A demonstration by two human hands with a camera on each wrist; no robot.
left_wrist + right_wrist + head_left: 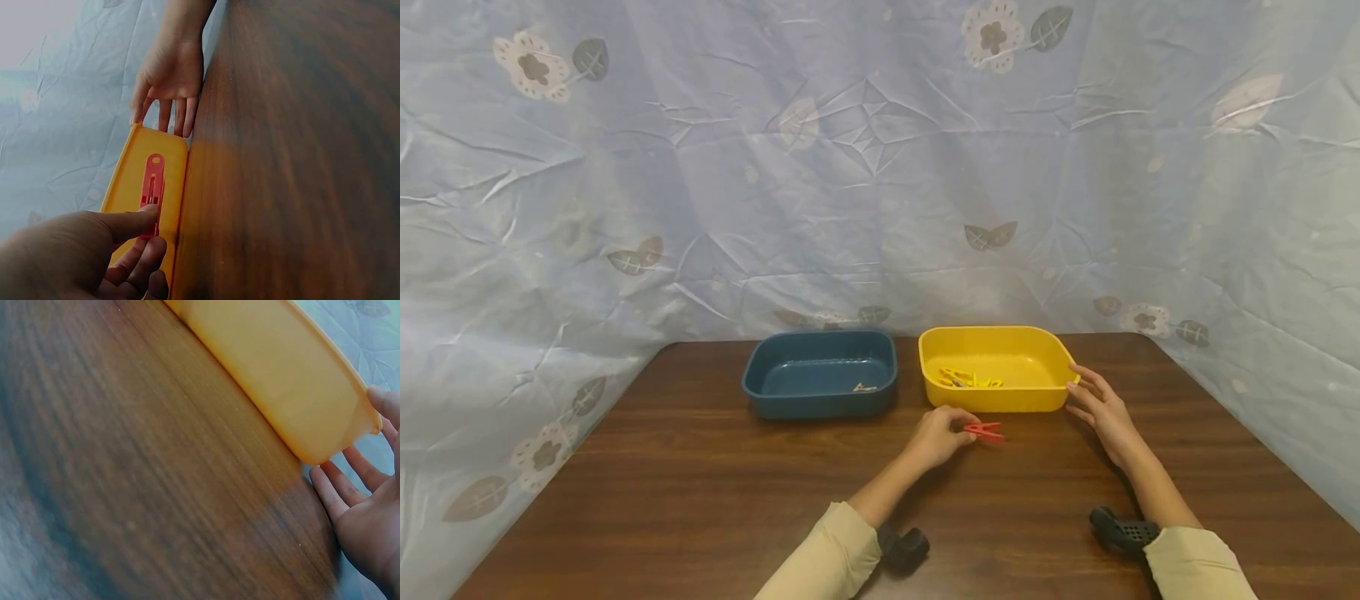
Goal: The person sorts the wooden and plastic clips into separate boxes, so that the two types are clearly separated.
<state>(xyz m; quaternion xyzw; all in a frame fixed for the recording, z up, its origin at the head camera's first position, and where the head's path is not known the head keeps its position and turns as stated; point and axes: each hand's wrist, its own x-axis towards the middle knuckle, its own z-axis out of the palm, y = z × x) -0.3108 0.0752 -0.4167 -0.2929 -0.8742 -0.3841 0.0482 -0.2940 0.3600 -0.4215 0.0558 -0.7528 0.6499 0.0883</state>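
A red clothespin (983, 431) is pinched between the thumb and fingers of my left hand (938, 436), just in front of the yellow bin (1000, 402). The left wrist view shows the same clothespin (152, 187) held upright against the bin's yellow wall behind it. My right hand (1105, 417) touches the bin's right end with its fingers fairly straight. In the right wrist view its thumb (384, 403) lies at the rim and the other fingers spread beside the end wall. Several yellow clothespins (958, 377) lie inside the bin, toward its left.
To the left of the yellow bin stands a dark blue bin (820, 407), with a small light-coloured clothespin-like piece (863, 387) in it. Both rest near the back of a brown wooden table (715, 500). A pale floral curtain (850, 208) hangs behind and at both sides.
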